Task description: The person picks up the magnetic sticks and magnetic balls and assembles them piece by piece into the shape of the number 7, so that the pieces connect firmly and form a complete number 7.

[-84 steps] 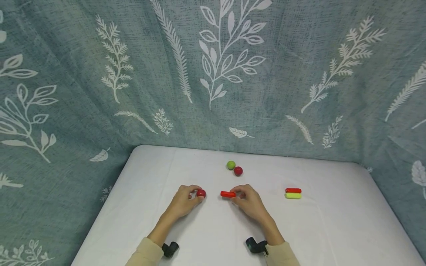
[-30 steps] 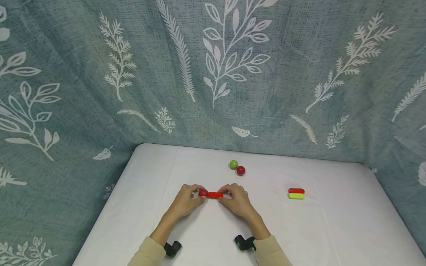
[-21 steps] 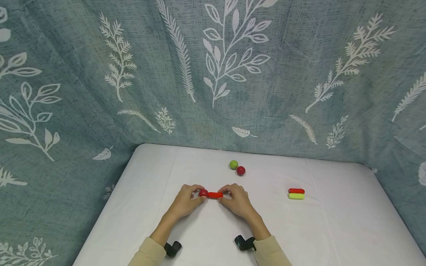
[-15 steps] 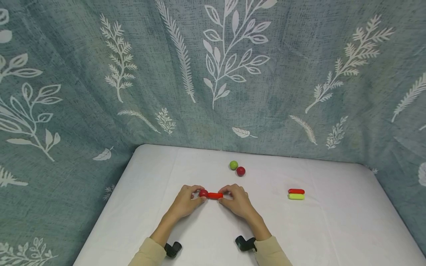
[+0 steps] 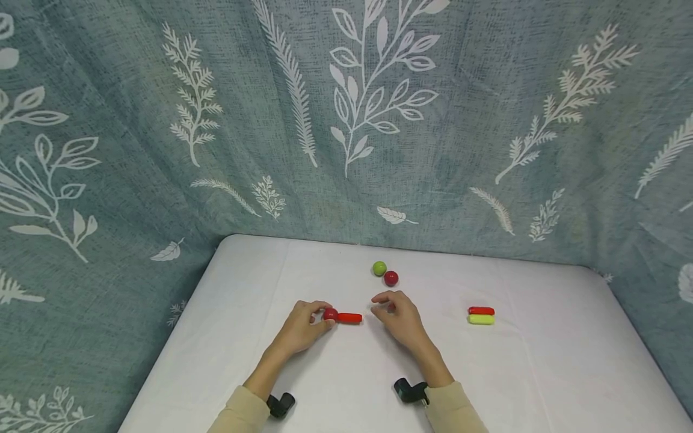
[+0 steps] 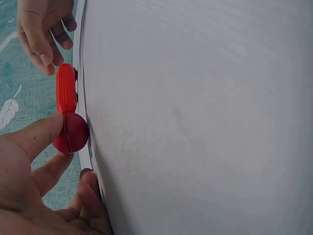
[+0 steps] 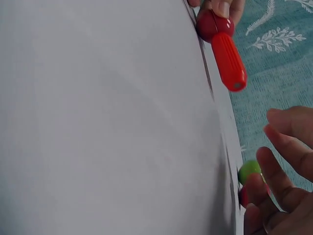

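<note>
My left hand [image 5: 300,328] pinches a dark red ball [image 5: 330,314] between thumb and fingertips. A short, ribbed bright red rod [image 5: 350,318] touches the ball end-on and points to the right; in the left wrist view the rod [image 6: 66,88] sticks out from the ball [image 6: 71,133]. My right hand [image 5: 403,322] is apart from the rod, to its right, with loosely bent fingers and nothing between them. The right wrist view shows a gap between my right hand [image 7: 288,171] and the rod's free end [image 7: 234,81].
A green ball [image 5: 379,268] and another dark red ball [image 5: 391,278] lie side by side farther back on the white table [image 5: 433,373]. To the right, a red rod [image 5: 481,311] and a yellow-green rod [image 5: 481,320] lie parallel. A patterned green curtain [image 5: 243,120] hangs behind.
My right hand first brought the red rod left against the ball. Since half a second ago it has let go and drawn back to the right. My left hand keeps its pinch.
</note>
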A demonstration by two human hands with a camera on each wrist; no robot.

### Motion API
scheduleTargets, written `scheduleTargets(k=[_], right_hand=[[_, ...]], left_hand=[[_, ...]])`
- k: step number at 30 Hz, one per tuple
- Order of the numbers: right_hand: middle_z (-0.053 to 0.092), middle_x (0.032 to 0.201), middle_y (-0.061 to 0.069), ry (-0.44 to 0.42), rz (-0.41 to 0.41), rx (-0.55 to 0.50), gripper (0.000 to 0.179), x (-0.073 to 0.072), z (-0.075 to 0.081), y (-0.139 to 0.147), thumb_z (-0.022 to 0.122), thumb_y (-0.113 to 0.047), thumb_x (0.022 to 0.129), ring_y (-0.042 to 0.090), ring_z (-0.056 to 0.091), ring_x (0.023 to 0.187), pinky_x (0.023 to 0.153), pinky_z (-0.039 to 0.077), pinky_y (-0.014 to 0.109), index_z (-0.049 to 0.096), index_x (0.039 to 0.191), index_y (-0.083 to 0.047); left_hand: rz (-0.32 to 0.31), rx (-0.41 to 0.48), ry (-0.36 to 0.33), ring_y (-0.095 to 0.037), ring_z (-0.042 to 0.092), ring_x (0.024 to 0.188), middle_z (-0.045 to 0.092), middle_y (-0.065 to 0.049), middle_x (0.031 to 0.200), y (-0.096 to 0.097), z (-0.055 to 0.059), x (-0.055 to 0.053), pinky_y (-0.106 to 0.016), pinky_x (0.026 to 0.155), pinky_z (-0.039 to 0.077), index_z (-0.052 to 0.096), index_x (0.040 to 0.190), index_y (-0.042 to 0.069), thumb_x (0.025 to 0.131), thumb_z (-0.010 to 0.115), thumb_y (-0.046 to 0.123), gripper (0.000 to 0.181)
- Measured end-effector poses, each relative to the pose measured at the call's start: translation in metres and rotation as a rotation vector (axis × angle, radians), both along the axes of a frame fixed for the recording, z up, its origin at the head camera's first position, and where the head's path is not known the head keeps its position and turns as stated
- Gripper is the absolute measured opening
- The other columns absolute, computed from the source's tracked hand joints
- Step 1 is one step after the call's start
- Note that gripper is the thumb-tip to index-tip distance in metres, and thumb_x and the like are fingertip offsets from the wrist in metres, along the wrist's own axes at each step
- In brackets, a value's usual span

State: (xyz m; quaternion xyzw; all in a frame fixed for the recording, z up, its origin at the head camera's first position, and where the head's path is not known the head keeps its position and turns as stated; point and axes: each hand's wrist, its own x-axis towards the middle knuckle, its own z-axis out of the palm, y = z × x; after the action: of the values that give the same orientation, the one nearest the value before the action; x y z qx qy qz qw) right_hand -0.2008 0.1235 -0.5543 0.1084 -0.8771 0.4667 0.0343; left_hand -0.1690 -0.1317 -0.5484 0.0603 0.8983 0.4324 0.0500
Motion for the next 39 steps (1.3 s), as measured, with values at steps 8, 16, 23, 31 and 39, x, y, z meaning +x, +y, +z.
scheduleTargets(k=[8, 16, 23, 31, 39], right_hand=[[0.065, 0.1, 0.008, 0.067, -0.108, -0.042, 0.017, -0.016, 0.011, 0.016, 0.077, -0.009, 0.088, 0.023, 0.056, 0.086, 0.078, 0.045, 0.04, 0.074, 0.105, -0.007], [0.064, 0.106, 0.018, 0.083, -0.19, -0.098, 0.024, -0.035, 0.009, 0.024, 0.075, -0.01, 0.089, 0.033, 0.056, 0.092, 0.082, 0.043, 0.043, 0.07, 0.111, -0.001], [0.064, 0.113, 0.023, 0.006, -0.236, -0.149, 0.034, -0.045, -0.002, 0.028, 0.075, -0.012, 0.089, 0.038, 0.058, 0.105, 0.093, 0.044, 0.049, 0.067, 0.119, 0.001], [0.065, 0.113, 0.02, -0.002, -0.271, -0.009, 0.04, -0.054, -0.018, 0.026, 0.077, -0.024, 0.089, 0.038, 0.053, 0.11, 0.095, 0.033, 0.056, 0.067, 0.123, -0.005], [0.065, 0.115, 0.02, 0.011, -0.274, 0.034, 0.04, -0.054, -0.021, 0.023, 0.076, -0.025, 0.089, 0.04, 0.048, 0.114, 0.097, 0.027, 0.061, 0.067, 0.123, -0.006]], left_hand=[[-0.006, 0.005, -0.006, -0.023, 0.048, 0.092, 0.053, -0.01, 0.105, 0.0, 0.0, -0.001, -0.036, 0.07, 0.044, 0.069, 0.124, 0.015, 0.091, 0.075, 0.029, 0.036], [-0.011, 0.006, -0.005, -0.023, 0.048, 0.092, 0.053, -0.01, 0.104, 0.0, -0.002, -0.001, -0.036, 0.069, 0.043, 0.069, 0.123, 0.015, 0.091, 0.075, 0.028, 0.036], [-0.016, 0.011, -0.01, -0.023, 0.048, 0.093, 0.053, -0.01, 0.106, 0.001, -0.003, -0.001, -0.036, 0.069, 0.043, 0.068, 0.124, 0.015, 0.091, 0.075, 0.028, 0.036], [-0.011, 0.007, -0.022, -0.023, 0.048, 0.094, 0.053, -0.009, 0.107, 0.0, -0.002, -0.001, -0.037, 0.071, 0.044, 0.068, 0.125, 0.016, 0.091, 0.075, 0.03, 0.037], [-0.002, -0.002, -0.03, -0.024, 0.049, 0.095, 0.053, -0.011, 0.109, 0.0, 0.0, 0.0, -0.037, 0.071, 0.045, 0.068, 0.125, 0.016, 0.091, 0.076, 0.03, 0.038]])
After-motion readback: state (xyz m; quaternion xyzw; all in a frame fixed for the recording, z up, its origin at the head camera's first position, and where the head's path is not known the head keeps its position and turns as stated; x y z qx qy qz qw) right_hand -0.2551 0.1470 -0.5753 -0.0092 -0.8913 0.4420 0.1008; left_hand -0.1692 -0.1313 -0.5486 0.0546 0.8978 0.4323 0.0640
